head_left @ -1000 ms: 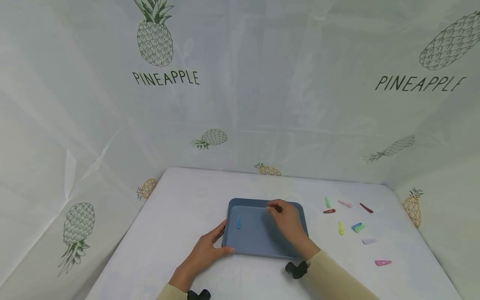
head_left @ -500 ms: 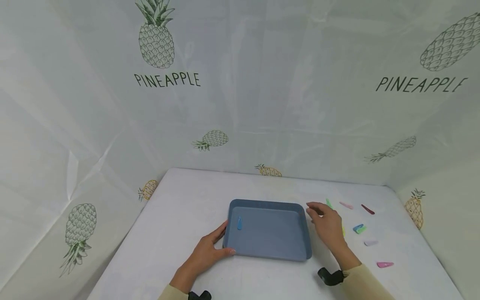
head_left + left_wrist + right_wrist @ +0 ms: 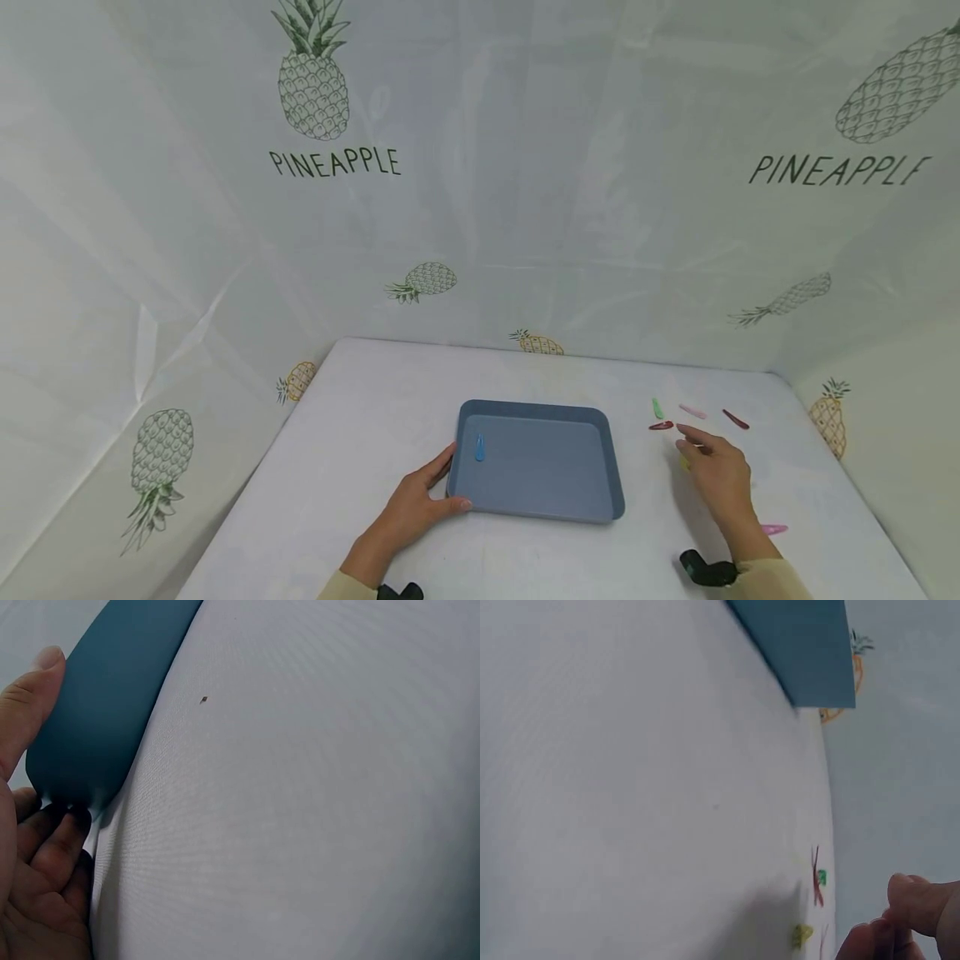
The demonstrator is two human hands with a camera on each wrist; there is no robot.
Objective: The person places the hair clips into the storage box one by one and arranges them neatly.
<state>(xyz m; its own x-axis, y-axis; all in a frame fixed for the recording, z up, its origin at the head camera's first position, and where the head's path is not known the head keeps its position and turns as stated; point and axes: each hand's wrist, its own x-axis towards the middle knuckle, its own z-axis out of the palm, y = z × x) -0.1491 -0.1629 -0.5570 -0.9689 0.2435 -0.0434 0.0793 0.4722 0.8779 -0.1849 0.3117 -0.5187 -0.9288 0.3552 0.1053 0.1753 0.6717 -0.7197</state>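
A blue-grey tray (image 3: 547, 467) lies on the white table, with one blue snap hair clip (image 3: 480, 447) in its left part. My left hand (image 3: 408, 504) grips the tray's near left corner, thumb along the front wall and fingers at the left side. Over the right of the table hovers my right hand (image 3: 717, 477), fingers loosely bent and nothing seen between them. Beneath its fingertips a yellow hair clip (image 3: 684, 463) is partly hidden. Just beyond them are a dark red clip (image 3: 661, 426) and a green clip (image 3: 657, 408).
A pale pink clip (image 3: 693, 411) and another dark red clip (image 3: 736, 419) lie farther back. A bright pink clip (image 3: 774, 529) shows beside the right wrist. The hand covers other clips there. A pineapple-print sheet (image 3: 540, 208) hangs behind and beside the table.
My right hand has swung from above the tray across to the hair clips on the right. The left hand stays at the tray's corner, and the blue clip in the tray has not moved.
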